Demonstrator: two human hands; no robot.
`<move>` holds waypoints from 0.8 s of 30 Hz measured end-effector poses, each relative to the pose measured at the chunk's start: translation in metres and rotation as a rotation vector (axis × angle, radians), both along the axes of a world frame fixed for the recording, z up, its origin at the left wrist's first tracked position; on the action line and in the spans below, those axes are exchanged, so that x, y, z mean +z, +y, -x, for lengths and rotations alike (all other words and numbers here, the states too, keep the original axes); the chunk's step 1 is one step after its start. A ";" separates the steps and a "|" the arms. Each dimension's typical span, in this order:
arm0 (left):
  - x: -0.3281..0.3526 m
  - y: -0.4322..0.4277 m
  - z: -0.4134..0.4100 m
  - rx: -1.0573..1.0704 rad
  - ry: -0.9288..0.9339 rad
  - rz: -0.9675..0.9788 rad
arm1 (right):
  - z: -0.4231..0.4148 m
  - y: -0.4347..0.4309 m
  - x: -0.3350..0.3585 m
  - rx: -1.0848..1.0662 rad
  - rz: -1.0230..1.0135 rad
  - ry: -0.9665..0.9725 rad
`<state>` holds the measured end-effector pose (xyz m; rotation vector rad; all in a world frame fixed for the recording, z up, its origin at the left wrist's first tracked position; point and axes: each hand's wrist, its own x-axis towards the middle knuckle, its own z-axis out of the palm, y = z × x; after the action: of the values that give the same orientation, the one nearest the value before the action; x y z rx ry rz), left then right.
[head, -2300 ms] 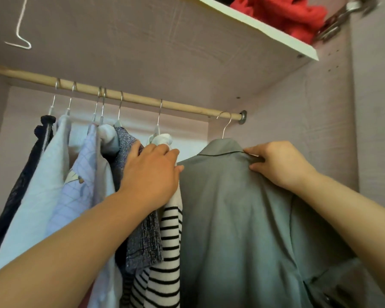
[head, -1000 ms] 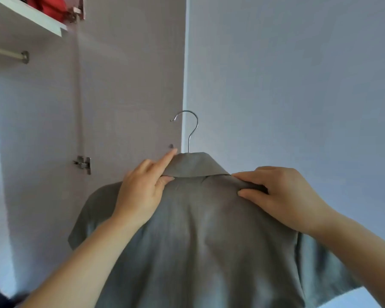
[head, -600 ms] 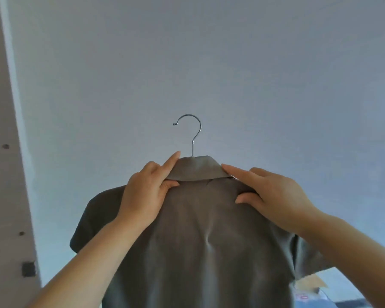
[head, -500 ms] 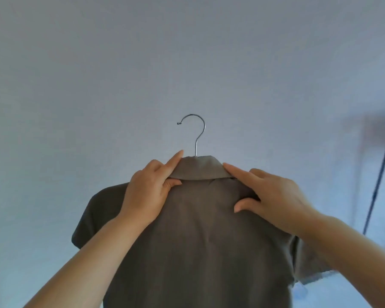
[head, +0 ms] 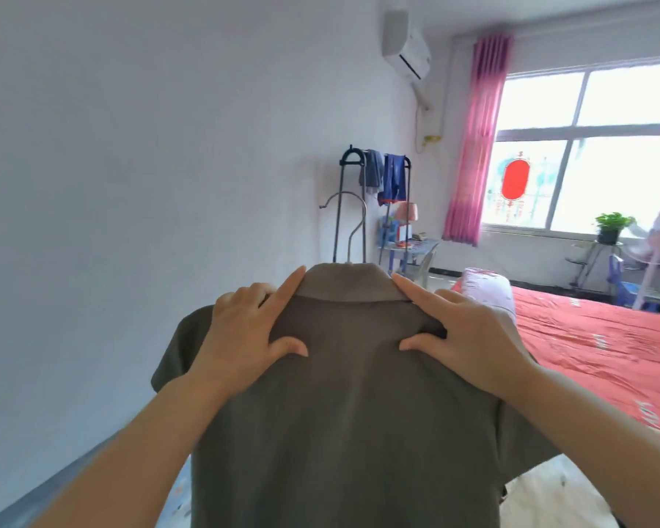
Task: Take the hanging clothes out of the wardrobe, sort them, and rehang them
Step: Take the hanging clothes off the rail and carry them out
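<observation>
The red bed (head: pixel 606 348) fills the frame's right; I judge it my sorting spot. The grey shirt (head: pixel 351 413) is held up centre-frame, mid-carry I'd say, my left hand (head: pixel 244 337) and right hand (head: pixel 469 333) each clasping a shoulder, hanger hook (head: pixel 353 222) above. Next: lay it flat there.

- We can read no text, number or brand for certain.
- At two o'clock, the red window decoration (head: pixel 515 181) has small marks around it, too faint for us to read.
- At three o'clock, pale marks on the red bedspread (head: pixel 587 360) are too blurred to read.
</observation>
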<state>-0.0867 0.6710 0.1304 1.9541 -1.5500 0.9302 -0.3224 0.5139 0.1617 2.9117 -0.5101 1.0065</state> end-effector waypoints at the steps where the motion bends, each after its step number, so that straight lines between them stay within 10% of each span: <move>1: -0.004 -0.020 0.013 -0.025 0.006 -0.001 | 0.018 -0.010 -0.003 -0.055 0.008 0.011; 24: -0.093 -0.403 0.274 -0.446 0.072 -0.020 | 0.312 -0.276 -0.088 -0.644 -0.179 0.115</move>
<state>-0.3609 0.2683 0.0378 1.5356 -1.8500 0.6499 -0.6345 0.2381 0.0734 2.5976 -1.4617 0.7173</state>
